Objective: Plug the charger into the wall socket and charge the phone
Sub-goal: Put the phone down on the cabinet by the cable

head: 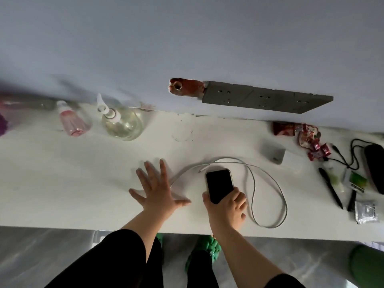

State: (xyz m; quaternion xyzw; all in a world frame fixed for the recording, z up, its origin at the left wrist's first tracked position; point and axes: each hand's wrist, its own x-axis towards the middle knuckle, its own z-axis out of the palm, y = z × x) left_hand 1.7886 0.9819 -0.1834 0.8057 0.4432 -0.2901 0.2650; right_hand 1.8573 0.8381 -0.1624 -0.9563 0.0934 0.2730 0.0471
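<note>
Black-screened phone (219,185) lies face up on the white desk (62,183), near the front edge; right hand (226,208) grips its lower end, fingers wrapped around it. White charger cable (268,183) loops around the phone on the desk, its connector tip just beside the phone's top. Left hand (158,190) flat, fingers spread, holding nothing. Grey wall socket strip (266,98) well apart, above the desk.

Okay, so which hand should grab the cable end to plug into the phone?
The left hand. It lies open and flat on the white table, close to the white charging cable's connector tip. The right hand is busy gripping the black-screened phone.
</note>
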